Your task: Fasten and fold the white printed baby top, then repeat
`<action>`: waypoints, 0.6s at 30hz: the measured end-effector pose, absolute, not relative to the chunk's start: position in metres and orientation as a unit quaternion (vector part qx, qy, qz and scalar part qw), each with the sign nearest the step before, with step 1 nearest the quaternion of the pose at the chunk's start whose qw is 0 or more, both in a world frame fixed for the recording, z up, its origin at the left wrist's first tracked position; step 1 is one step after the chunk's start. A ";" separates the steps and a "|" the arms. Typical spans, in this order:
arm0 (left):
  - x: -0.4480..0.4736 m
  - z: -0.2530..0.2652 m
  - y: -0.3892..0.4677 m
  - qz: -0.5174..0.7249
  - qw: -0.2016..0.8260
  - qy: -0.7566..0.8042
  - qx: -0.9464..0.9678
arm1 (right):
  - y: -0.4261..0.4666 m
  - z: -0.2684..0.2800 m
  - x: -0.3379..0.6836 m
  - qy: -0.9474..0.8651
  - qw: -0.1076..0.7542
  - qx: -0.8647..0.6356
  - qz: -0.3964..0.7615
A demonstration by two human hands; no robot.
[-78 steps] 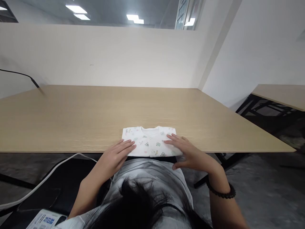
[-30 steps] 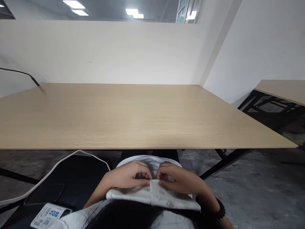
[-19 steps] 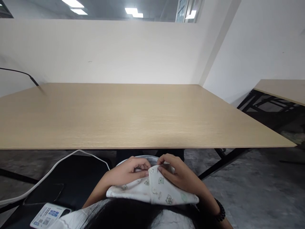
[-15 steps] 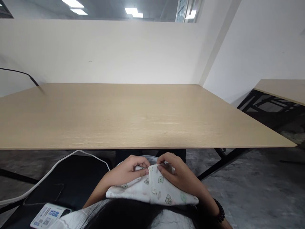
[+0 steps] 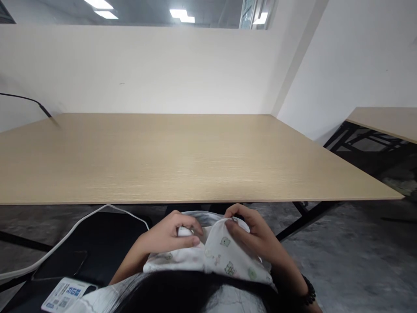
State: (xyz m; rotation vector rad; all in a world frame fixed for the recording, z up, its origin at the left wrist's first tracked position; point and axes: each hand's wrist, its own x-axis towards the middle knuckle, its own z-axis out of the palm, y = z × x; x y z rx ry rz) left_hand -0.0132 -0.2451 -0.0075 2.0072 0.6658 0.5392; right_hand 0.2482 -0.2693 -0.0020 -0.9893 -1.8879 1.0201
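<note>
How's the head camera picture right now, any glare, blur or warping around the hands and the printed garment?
Head view: even ceiling light, no glare on the table. Wide-angle warping bends the table's edges. Left hand, right hand and printed garment are fairly sharp, low in frame. Dark hair blocks the bottom edge. The floor at right looks smeared.

White printed baby garment, folded, bunched, below table edge, on lap

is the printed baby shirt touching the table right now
Apart. The head view shows the printed baby shirt held by both hands in front of the person's body, below and short of the near edge of the table.
</note>
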 end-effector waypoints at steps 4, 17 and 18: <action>-0.015 -0.002 -0.247 0.187 0.496 0.213 0.821 | -0.269 -0.002 0.256 -0.751 0.370 -0.390 0.383; -0.010 0.008 -0.261 0.165 0.399 0.316 0.845 | -0.276 0.007 0.242 -0.834 0.263 -0.345 0.340; -0.009 0.009 -0.262 0.170 0.399 0.327 0.840 | -0.277 0.007 0.241 -0.824 0.268 -0.348 0.357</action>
